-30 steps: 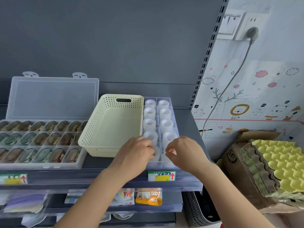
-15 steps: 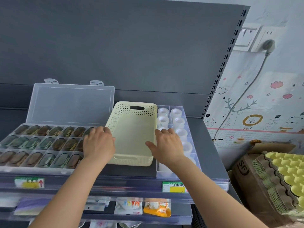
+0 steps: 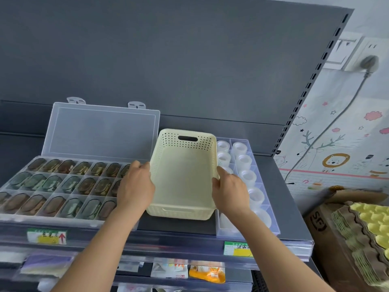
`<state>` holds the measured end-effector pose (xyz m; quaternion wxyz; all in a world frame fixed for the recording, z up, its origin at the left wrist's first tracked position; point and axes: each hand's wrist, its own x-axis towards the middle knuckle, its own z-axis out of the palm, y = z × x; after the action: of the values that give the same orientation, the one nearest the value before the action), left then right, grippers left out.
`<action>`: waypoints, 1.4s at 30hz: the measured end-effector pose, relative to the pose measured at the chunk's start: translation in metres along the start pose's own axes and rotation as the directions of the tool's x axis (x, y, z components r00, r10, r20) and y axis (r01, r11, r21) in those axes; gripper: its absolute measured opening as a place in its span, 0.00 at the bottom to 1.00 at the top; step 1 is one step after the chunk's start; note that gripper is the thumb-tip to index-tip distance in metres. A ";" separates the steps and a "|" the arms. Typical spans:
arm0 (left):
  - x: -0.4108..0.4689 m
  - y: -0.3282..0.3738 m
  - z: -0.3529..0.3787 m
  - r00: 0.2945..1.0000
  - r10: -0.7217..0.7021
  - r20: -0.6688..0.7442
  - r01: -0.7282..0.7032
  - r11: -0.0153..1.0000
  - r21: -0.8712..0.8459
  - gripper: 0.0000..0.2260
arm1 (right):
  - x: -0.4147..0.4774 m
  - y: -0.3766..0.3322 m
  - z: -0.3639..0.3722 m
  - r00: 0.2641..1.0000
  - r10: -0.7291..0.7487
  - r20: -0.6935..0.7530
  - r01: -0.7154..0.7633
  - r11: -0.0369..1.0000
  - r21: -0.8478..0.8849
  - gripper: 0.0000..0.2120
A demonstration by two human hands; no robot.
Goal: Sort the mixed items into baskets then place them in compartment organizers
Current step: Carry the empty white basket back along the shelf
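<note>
- the pale yellow perforated plastic basket [image 3: 183, 182] stands empty mid-shelf on the grey metal shelf [image 3: 291, 207], between the clear lidded compartment organizer [image 3: 101, 131] on the left and the narrow clear organizer of white rolls [image 3: 223, 230] on the right.
- the left hand [image 3: 135, 186] grasps the basket's left wall, fingers curled round it.
- the right hand [image 3: 229, 190] grasps the right wall, thumb at the rim.
- i cannot tell whether its base rests on the shelf or hangs just above.
- empty and thin-walled, it is probably light and slightly flexible. smooth plastic may slip, so a hold mid-length on both long walls seems steadiest.
</note>
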<state>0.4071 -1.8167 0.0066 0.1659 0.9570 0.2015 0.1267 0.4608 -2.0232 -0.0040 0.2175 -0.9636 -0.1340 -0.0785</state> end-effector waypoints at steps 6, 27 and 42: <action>-0.010 0.008 -0.028 0.986 0.039 -0.162 -0.055 0.994 -0.096 0.12 | -0.003 -0.005 -0.027 0.989 -0.063 -0.133 0.077 0.992 0.099 0.06; -0.160 -0.104 -0.133 0.800 -0.387 -0.458 0.338 0.922 -0.189 0.14 | -0.063 -0.150 -0.018 0.813 -0.576 -0.083 0.564 0.746 0.355 0.05; -0.212 -0.340 -0.220 0.663 -0.524 -0.535 0.494 0.843 -0.213 0.14 | -0.125 -0.402 0.093 0.684 -0.729 0.004 0.644 0.607 0.466 0.05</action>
<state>0.0341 -1.5554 0.0447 0.1497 0.7738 0.4975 0.3624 0.2328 -1.6609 0.0470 0.3619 -0.7669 -0.5291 -0.0308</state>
